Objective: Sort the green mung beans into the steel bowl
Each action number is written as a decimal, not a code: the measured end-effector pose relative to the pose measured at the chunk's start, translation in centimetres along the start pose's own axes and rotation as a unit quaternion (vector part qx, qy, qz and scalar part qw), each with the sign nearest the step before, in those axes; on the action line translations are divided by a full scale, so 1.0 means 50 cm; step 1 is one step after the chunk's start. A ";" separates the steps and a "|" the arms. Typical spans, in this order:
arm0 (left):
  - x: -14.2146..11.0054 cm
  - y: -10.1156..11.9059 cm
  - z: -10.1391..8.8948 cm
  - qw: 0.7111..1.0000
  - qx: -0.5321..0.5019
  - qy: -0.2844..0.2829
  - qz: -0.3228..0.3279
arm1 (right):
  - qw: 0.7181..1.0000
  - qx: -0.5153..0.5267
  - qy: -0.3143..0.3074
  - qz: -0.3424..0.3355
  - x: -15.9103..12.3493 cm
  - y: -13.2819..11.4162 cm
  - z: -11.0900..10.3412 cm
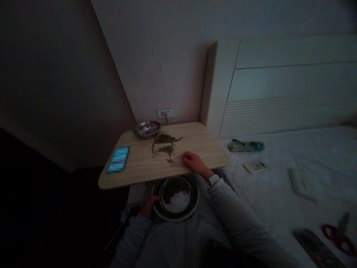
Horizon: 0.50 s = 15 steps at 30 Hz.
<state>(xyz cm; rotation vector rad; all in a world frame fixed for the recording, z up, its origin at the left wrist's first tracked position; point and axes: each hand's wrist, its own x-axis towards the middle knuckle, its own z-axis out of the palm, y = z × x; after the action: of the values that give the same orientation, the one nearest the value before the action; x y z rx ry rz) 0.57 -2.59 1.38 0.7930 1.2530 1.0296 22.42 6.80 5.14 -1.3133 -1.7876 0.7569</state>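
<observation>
Small greenish-brown beans (pixel 164 139) lie scattered on a light wooden table (pixel 139 171). My right hand (pixel 192 163) is closed in a pinch on a thin, pale, spoon-like tool (pixel 176 159), low over the tabletop. The tool's tip is beside a few stray beans at the near side of the pile. On my lap, below the table edge, rests a round basin (pixel 195 199) with a smaller bowl (pixel 166 206) inside. Dark beans cover part of that bowl, next to a whitish area. My left hand (pixel 150 206) grips the basin's left rim.
A shiny metal bowl (pixel 147 130) stands at the table's back left, and a lit phone (pixel 118 159) lies at the left. On the bed to the right are a green case (pixel 246 146), a white packet (pixel 255 167), a pale pouch (pixel 302 183) and red-handled scissors (pixel 338 236).
</observation>
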 end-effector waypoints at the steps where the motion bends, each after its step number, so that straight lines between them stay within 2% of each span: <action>1: 0.001 -0.002 -0.001 1.000 0.003 0.004 -0.002 | 1.000 0.004 -0.001 0.001 0.000 0.001 0.000; 6: 0.011 -0.017 -0.009 1.000 -0.014 0.019 -0.015 | 1.000 -0.004 -0.002 -0.008 0.000 0.004 0.000; 12: 0.008 -0.013 -0.005 0.999 -0.027 -0.018 -0.031 | 0.999 -0.037 -0.035 0.000 0.005 -0.005 0.007; 15: 0.005 -0.013 -0.003 0.999 -0.035 -0.001 -0.020 | 0.997 -0.059 -0.049 -0.002 0.011 -0.015 0.020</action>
<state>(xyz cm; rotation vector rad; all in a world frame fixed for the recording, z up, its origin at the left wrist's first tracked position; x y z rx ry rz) 0.51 -2.60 0.68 0.7125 1.2205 1.0337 21.10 7.12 5.34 -1.3697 -1.9376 0.7353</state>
